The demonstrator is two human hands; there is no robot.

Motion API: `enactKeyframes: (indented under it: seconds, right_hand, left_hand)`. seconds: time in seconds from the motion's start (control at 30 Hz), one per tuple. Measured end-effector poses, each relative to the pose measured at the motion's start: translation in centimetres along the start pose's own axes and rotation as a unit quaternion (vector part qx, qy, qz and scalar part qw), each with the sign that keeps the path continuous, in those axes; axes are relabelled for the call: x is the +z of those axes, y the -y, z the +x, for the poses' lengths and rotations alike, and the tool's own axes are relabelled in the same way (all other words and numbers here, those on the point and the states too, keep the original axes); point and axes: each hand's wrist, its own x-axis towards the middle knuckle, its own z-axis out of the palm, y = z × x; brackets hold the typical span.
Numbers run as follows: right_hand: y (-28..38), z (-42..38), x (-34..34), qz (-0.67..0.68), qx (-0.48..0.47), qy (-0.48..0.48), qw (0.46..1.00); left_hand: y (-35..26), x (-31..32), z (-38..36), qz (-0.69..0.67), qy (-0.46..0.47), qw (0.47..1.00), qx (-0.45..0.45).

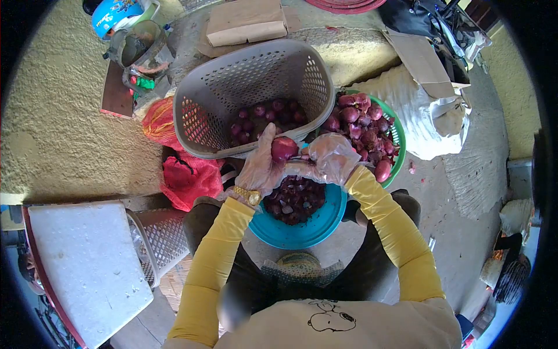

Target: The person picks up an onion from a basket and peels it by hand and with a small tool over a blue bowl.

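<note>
My left hand (260,160), in a clear plastic glove, is closed around a red onion (283,149). Beside it my right hand (334,156), gloved likewise, has its fingers curled in close to the onion; a thin dark piece shows between the hands, too small to name. Below both hands stands a blue basin (296,237) with dark onion skins (295,200) in it. Ahead, a grey perforated basket (250,68) holds several red onions (270,115) at its bottom. To its right a green basket (400,139) is heaped with unpeeled red onions (366,125).
A red mesh sack (192,177) lies left of the grey basket. A white foam lid (87,267) and a light plastic basket (164,238) stand at the left. A white sack (421,125) lies beyond the green basket. Flat cardboard (247,22) rests at the back.
</note>
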Motion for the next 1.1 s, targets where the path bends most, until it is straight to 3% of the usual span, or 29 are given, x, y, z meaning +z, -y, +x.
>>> enactKeyframes:
  seconds: [0.03,0.07,0.1,0.13,0.2,0.27,0.4,0.5,0.57,0.63,0.7,0.73,0.8,0.9,0.93,0.97,1.0,1.03,1.1]
  right_hand:
    - [0.0,-0.1,0.0,0.017,-0.013,0.0,1.0]
    - [0.2,-0.2,0.1,0.017,-0.013,0.0,1.0]
    - [0.4,-0.4,0.1,0.033,-0.032,0.0,0.999]
    - [0.5,-0.5,0.1,0.048,-0.051,0.0,0.998]
    - [0.5,-0.7,0.4,0.041,-0.08,-0.001,0.996]
    - [0.3,-0.6,1.1,0.028,-0.129,-0.034,0.991]
    - [0.0,-0.4,1.1,0.032,-0.118,-0.05,0.991]
    - [0.4,0.0,0.6,-0.011,-0.08,-0.029,0.996]
    - [0.6,0.0,0.2,0.092,-0.044,-0.05,0.994]
    - [1.0,-0.2,-1.3,0.064,-0.008,-0.056,0.996]
    - [1.1,-0.4,-2.2,0.036,0.028,-0.062,0.997]
    - [0.9,-0.5,-2.3,0.03,0.037,-0.081,0.996]
    - [0.7,-0.5,-2.5,0.023,0.046,-0.101,0.994]
    - [0.6,-0.5,-2.2,0.019,0.051,-0.103,0.993]
    - [0.5,-0.5,-1.7,0.034,0.033,-0.151,0.987]
    - [0.5,-0.4,-1.4,0.049,0.014,-0.199,0.979]
    - [0.5,-0.4,-1.4,0.049,0.013,-0.199,0.979]
    - [0.5,-0.4,-1.3,0.057,0.012,-0.206,0.977]
    - [0.5,-0.5,-1.3,0.066,0.012,-0.214,0.975]
  left_hand:
    - [0.3,0.0,0.5,0.001,0.0,1.0,0.0]
    - [0.6,0.0,1.5,-0.265,-0.022,0.954,-0.138]
    - [0.7,0.1,2.0,-0.507,-0.041,0.82,-0.263]
    - [0.9,0.1,2.0,-0.507,-0.041,0.82,-0.263]
    - [-0.6,0.0,2.0,-0.486,-0.127,0.819,-0.277]
    - [-0.2,-0.2,2.1,-0.494,-0.121,0.821,-0.258]
    - [0.8,-0.8,2.2,-0.533,-0.056,0.811,-0.233]
    - [-0.2,-0.3,2.3,-0.52,-0.1,0.819,-0.221]
    - [0.9,-0.4,2.7,-0.525,-0.086,0.819,-0.214]
    - [1.8,-0.6,2.7,-0.53,-0.073,0.819,-0.206]
    - [0.8,-0.8,2.5,-0.518,0.035,0.831,-0.201]
    - [1.2,-0.8,2.5,-0.518,0.035,0.83,-0.201]
    - [1.7,-0.9,2.5,-0.385,0.06,0.906,-0.166]
    - [1.6,-0.8,1.7,-0.424,0.031,0.89,-0.164]
    - [1.7,-1.0,1.4,-0.424,0.031,0.89,-0.164]
    - [1.7,-1.5,0.9,-0.137,0.045,0.989,-0.016]
    - [1.7,-1.7,0.7,0.166,0.054,0.976,0.133]
    - [1.7,-1.8,0.7,0.167,0.054,0.975,0.133]
    - [1.2,-1.8,0.9,0.304,0.023,0.942,0.14]
